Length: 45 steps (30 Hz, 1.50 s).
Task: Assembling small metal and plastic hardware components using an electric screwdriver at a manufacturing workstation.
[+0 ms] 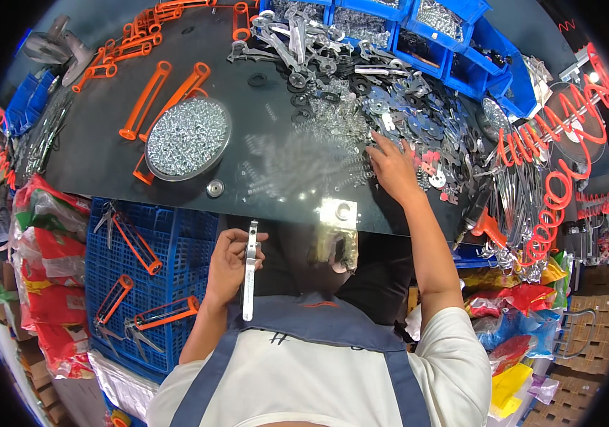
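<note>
Close to my body, in front of the table edge, my left hand (230, 257) is closed around a narrow silver metal handle (250, 274) with small holes near its upper end. The handle stands nearly upright in the picture. Over the table my right hand (393, 167) reaches out with its fingers apart. Its fingertips are at the border between a heap of small coil springs (340, 117) and a pile of flat metal plates (404, 107). Pink pieces (429, 162) lie just right of that hand. Nothing shows clearly between its fingers.
A round dish of small silver rivets or screws (187, 139) stands on the dark table, beside orange caulking gun frames (144, 99). Blue bins (422, 53) line the back. A blue crate (155, 235) with caulking guns is below left. Red coiled hoses (553, 185) hang at right.
</note>
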Motion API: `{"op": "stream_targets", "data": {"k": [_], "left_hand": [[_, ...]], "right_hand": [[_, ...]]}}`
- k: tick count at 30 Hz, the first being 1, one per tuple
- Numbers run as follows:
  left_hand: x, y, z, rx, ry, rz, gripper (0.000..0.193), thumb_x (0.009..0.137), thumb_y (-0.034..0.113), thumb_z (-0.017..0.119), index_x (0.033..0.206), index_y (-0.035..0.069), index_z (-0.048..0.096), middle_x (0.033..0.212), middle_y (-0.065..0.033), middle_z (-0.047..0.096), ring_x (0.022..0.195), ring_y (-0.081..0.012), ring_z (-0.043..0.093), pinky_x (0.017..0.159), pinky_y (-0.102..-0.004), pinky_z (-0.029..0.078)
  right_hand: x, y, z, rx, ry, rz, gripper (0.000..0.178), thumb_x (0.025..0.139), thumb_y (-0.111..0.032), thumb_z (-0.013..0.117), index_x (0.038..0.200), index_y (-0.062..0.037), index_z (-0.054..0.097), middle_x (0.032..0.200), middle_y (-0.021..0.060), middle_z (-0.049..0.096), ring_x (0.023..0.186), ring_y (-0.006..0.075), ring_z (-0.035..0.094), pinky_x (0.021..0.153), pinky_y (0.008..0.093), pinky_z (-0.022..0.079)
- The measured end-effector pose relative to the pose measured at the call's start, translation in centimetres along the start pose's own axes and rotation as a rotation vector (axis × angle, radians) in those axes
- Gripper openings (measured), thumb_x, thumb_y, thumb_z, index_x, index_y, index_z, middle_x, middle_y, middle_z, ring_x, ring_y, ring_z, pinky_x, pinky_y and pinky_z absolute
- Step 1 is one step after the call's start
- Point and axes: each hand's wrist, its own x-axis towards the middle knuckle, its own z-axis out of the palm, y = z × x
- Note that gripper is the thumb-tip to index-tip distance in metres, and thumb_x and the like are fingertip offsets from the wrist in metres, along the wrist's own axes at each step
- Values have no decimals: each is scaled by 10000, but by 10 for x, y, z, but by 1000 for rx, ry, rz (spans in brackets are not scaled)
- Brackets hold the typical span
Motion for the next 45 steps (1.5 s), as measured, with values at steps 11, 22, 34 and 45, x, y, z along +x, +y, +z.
{"op": "stream_targets", "data": {"k": [11, 22, 34, 45], "left_hand": [[0, 1, 4, -127, -95, 105, 450, 783, -2, 573, 1188, 7, 377, 1251, -210, 493, 1000, -184, 556, 865, -300, 470], [-7, 1, -7, -88, 10, 69, 330, 843, 81, 573, 1135, -6, 446, 1192, -206, 530, 965, -192, 581, 829, -296, 494], [-7, 0, -13, -82, 17, 82, 295, 849, 128, 598, 1096, 13, 484, 1178, -191, 557, 930, -156, 562, 805, -280, 460], [-10, 3, -10, -107, 36, 62, 290, 834, 51, 575, 1097, -11, 469, 1158, -218, 551, 903, -166, 586, 792, -262, 488]], "right_hand": [[46, -29, 13, 548, 78, 183, 200, 773, -27, 638, 973, -32, 649, 1027, 110, 631, 1002, 279, 573, 857, 337, 464], [52, -52, 15, 275, -34, -174, 298, 735, -18, 592, 1019, -101, 636, 1118, 97, 599, 1066, 289, 540, 890, 380, 443], [11, -20, 0, 230, -13, 46, 333, 752, -17, 628, 1077, -81, 611, 1212, 94, 554, 1083, 304, 526, 901, 401, 434], [4, 4, 15, 255, 191, 212, 243, 754, 4, 618, 994, -26, 639, 1056, 127, 618, 981, 311, 579, 835, 362, 472]]}}
